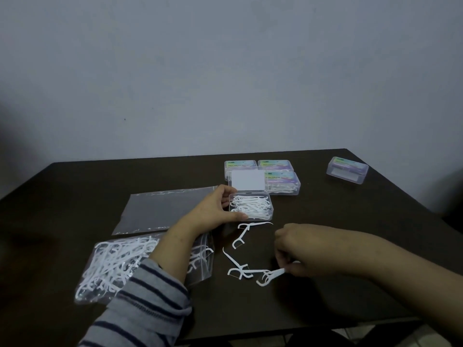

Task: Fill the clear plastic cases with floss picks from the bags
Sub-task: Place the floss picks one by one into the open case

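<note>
An open clear case [251, 206] holding white floss picks sits mid-table, its lid [248, 180] standing up behind it. My left hand [215, 209] holds the case's left side between thumb and fingers. My right hand [298, 249] pinches a floss pick [271, 276] lying low on the table. Several loose picks [240, 269] lie between my hands, one [246, 230] just in front of the case. A clear bag of picks [120, 266] lies at the left under my left forearm.
An empty flat plastic bag [165, 209] lies left of the case. Three shut cases [275, 177] with coloured labels stand behind it, and another [347, 169] sits at the far right. The dark table [363, 234] ends at a grey wall.
</note>
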